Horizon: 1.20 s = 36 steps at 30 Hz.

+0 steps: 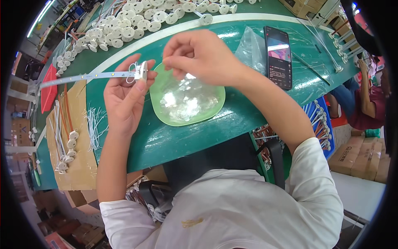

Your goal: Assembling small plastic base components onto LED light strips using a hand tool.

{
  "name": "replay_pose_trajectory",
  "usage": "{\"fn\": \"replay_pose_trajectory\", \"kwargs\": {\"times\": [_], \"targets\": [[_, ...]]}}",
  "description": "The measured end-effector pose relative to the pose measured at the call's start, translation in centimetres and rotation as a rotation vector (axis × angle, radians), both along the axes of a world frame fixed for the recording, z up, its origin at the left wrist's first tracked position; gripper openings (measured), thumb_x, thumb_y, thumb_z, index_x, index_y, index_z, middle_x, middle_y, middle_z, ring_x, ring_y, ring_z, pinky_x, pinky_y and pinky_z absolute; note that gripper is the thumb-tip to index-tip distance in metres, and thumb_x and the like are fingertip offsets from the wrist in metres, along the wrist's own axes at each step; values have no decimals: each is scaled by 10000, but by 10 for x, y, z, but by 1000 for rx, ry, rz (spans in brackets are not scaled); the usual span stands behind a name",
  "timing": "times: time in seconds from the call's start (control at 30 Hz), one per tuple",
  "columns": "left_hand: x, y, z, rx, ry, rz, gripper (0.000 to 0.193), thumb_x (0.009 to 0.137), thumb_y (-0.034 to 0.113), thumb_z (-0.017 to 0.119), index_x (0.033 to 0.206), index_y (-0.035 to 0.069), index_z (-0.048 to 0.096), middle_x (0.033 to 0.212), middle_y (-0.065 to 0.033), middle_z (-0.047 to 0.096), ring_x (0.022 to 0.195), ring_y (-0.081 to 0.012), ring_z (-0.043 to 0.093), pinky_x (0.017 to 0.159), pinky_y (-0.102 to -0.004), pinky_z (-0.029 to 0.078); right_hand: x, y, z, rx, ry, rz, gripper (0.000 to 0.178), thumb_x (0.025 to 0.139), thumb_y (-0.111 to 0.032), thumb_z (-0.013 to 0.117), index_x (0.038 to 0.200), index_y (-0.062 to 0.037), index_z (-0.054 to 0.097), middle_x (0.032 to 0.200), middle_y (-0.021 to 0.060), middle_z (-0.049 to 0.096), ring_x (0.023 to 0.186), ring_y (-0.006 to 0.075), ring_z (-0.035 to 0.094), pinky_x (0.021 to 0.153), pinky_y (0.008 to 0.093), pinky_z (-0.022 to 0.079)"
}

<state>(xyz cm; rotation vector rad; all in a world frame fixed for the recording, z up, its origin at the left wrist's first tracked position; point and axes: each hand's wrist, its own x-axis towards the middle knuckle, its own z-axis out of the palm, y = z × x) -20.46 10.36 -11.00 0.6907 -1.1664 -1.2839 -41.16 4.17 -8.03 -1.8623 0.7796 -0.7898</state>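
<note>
My left hand [122, 103] grips a white round end cap [142, 71] between thumb and fingers, with thin white wires looping out of it. From the cap an LED strip [89, 76] with small yellow chips stretches out to the left. My right hand [203, 56] hovers just right of the cap, thumb and fingertips pinched together. Whatever is in that pinch is too small to tell. Below it stands a light green bowl [159, 117] holding many small clear plastic pieces [188, 101].
White round caps [128, 25] are heaped at the back. Cardboard [78, 166] with capped strips and white wires [95, 130] lies left, near a red basket [49, 89]. A phone [278, 58] and plastic bag [251, 50] lie right. Another person [367, 103] sits beyond a blue crate [327, 141].
</note>
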Motion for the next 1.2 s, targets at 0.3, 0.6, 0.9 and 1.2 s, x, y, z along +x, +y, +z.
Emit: {"fn": "replay_pose_trajectory", "kwargs": {"times": [0.3,0.6,0.9,1.2], "targets": [[-5,1,2,9,35,-5,530,829,15,655,1303,-65,432,1191,-224,577,1081,-258,598,964,-369,465,6,4,-2,306,-438,157,183,845,-76,666,999,21,649,902,111,693,803,151,676,676,239,539],[-6,4,-2,51,217,-22,460,823,13,668,1247,-29,493,1196,-158,577,1081,-221,581,982,-368,456,22,27,-9,-31,-352,-38,105,833,-24,663,925,26,660,881,84,679,790,123,654,649,243,536],[-1,4,-4,23,190,-46,516,830,137,705,1277,26,472,1210,-98,555,1106,-203,550,965,-333,463,26,35,-12,29,-507,-1,101,809,21,676,909,14,682,902,68,680,831,125,647,742,246,531],[-5,5,-8,70,310,-67,507,796,92,734,1242,5,509,1182,-116,573,1093,-194,564,987,-338,456,28,37,-16,160,-540,-53,106,790,34,689,889,1,710,923,89,679,851,134,640,776,258,523]]}}
